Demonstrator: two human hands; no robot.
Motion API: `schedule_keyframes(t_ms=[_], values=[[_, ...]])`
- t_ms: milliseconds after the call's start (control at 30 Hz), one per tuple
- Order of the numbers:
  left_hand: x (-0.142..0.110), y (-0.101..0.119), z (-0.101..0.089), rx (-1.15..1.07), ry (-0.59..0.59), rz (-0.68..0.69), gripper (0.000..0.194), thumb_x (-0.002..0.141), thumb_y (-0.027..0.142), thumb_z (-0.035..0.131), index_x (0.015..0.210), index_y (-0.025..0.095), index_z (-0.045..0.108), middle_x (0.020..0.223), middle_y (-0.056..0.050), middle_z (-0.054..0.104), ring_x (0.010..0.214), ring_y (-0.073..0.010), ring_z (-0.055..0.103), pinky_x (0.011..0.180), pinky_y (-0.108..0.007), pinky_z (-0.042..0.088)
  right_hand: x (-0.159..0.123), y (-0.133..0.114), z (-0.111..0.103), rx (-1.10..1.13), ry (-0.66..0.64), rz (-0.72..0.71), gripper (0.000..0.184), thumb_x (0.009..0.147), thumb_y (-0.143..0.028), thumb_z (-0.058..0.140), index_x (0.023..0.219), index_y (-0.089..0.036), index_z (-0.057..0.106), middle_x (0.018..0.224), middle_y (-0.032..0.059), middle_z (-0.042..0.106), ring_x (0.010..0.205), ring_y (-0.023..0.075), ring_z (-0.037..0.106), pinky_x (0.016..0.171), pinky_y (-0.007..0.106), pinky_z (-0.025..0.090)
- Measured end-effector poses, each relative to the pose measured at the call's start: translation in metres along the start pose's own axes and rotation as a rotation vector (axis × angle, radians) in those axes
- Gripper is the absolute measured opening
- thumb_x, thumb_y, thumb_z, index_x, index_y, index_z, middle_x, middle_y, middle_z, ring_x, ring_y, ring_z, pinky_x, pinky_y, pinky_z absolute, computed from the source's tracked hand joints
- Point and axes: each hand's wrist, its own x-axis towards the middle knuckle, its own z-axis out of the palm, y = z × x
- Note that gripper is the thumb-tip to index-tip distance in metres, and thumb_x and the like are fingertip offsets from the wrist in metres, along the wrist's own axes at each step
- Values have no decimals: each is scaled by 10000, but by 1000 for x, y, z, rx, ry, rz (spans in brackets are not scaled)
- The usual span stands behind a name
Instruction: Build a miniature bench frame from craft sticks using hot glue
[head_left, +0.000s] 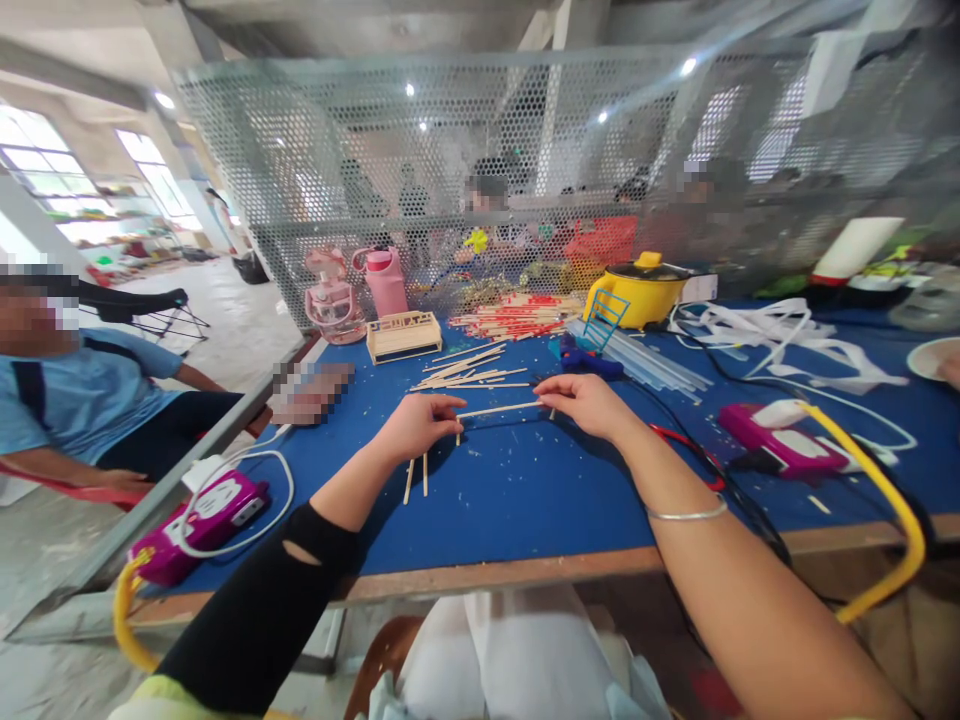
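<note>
Between my two hands, a thin wooden stick (499, 410) is held level just over the blue tabletop. My left hand (421, 428) pinches its left end, where a short upright piece shows below the fingertips. At the right end, my right hand (581, 402) has thumb and fingers closed on the stick, with another short piece under them. Two loose wooden sticks (425, 474) lie by my left wrist. Beyond the hands is a scattered pile of wooden sticks (469, 373), and a blue glue gun (589, 360) lies behind my right hand.
A small wooden tray-like frame (405, 338) stands behind the sticks. Farther back are a pink bottle (385, 284), red-tipped sticks (517, 318) and a yellow pot (641, 295). Purple power strips (784, 440) with cables lie at both sides. A person (90, 390) sits at left.
</note>
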Motion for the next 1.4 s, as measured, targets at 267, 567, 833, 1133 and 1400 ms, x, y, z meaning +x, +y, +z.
schedule_keyframes(t_ms=[267,567,833,1133,1400], values=[[1,-2,10,130,192,22,219,732,313,649,899,198,733,814,-42,738,749,-196,671,735,-278,489,1,0,3,-48,3,-9,208,741,-293,602,882,-169,692,786,50,718,740,188,658,718,307,490],[-1,-3,13,255,237,41,212,764,322,622,914,220,732,865,-22,743,814,-196,680,779,-274,494,-4,-6,-12,81,43,122,270,796,-224,488,1002,-146,646,915,95,705,812,175,650,637,258,501],[-1,2,13,306,263,26,213,792,335,598,888,205,738,870,-31,743,817,-195,686,754,-263,500,-1,11,-10,-40,-98,10,265,673,-191,638,933,-156,674,906,69,718,830,180,660,784,294,504],[-3,-1,21,406,321,108,186,819,290,575,881,219,735,886,-32,741,832,-192,689,761,-256,507,-2,10,-12,-255,-91,-35,221,758,-342,615,869,-173,703,754,37,727,712,171,653,659,243,480],[-4,-3,25,464,358,115,183,824,272,576,887,203,733,900,-43,739,852,-201,689,769,-260,515,-3,5,-13,-280,-116,-38,225,765,-345,603,862,-173,712,735,35,727,692,164,649,658,237,474]])
